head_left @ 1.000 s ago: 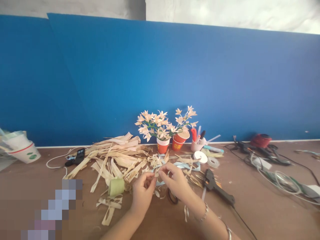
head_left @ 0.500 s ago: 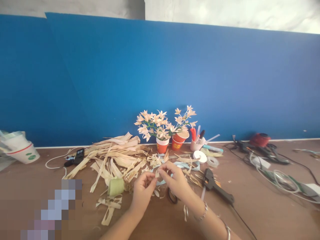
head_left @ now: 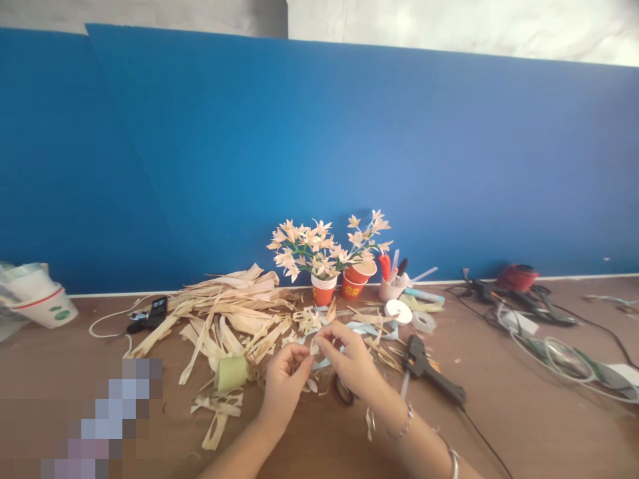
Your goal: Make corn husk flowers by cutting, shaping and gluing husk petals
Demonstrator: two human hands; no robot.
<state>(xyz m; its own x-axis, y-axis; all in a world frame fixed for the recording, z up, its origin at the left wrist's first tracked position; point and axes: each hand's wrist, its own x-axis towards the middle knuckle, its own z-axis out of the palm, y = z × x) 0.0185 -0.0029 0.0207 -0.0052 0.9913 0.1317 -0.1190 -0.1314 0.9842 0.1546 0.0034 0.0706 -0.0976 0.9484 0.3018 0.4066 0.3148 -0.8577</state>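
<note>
Fingertips of my left hand (head_left: 285, 380) and my right hand (head_left: 348, 356) meet over the middle of the table, pinching a small pale piece of dried husk (head_left: 314, 346) between them. Its exact shape is mostly covered by the fingers. Just beyond the hands lie cut husk petals (head_left: 309, 319) and a light blue ribbon (head_left: 367, 328). Under my right hand the black handle of what looks like scissors (head_left: 343, 391) shows in part. Behind stand husk flowers (head_left: 309, 243) in a red paper cup (head_left: 323, 293), with another flower stem in a second red cup (head_left: 352, 287).
A heap of dried husks (head_left: 234, 299) spreads to the left, with a green roll (head_left: 231, 374) before it. At right lie a black glue gun (head_left: 429, 372), a tape roll (head_left: 424, 322) and tangled cables (head_left: 549, 359). A white bucket (head_left: 50, 309) stands far left; a blue panel (head_left: 299, 146) rises behind.
Both hands keep their pinch on the husk piece with barely any movement. The whole view has shifted very slightly.
</note>
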